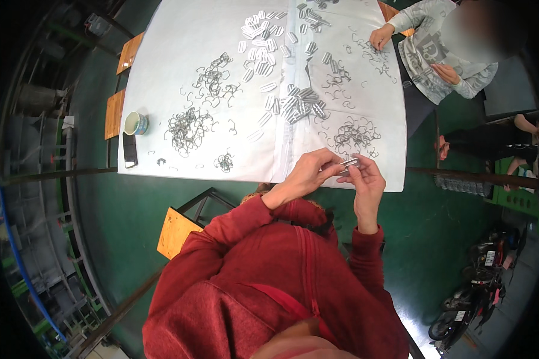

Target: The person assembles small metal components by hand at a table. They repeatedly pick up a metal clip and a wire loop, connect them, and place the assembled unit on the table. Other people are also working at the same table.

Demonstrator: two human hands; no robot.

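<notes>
Head view. The left hand (pixel 308 172) and right hand (pixel 368 179) meet above the near edge of the table (pixel 167 60), right of its middle. Both are narrow: thumbs and fingertips pinch one small metal clip (pixel 350 163) between them. Whether a wire is also held is too small to tell.

Handling, as a judgement: steady the clip with one hand and make fine adjustments with the other. Grip it by its edges so that its face stays visible. Keep both hands inside the table edge; a dropped part then lands on the cloth, not the floor. Apply light, even pressure, since thin metal could bend or slip.

Loose stock: a wire heap (pixel 356 134) lies near the table's near right corner, just beyond the hands. A clip heap (pixel 299 105) lies near the table's middle. Neither is in a container.

Container: a cup (pixel 142 124) stands by the table's left edge, mouth open. Its contents cannot be made out.
</notes>
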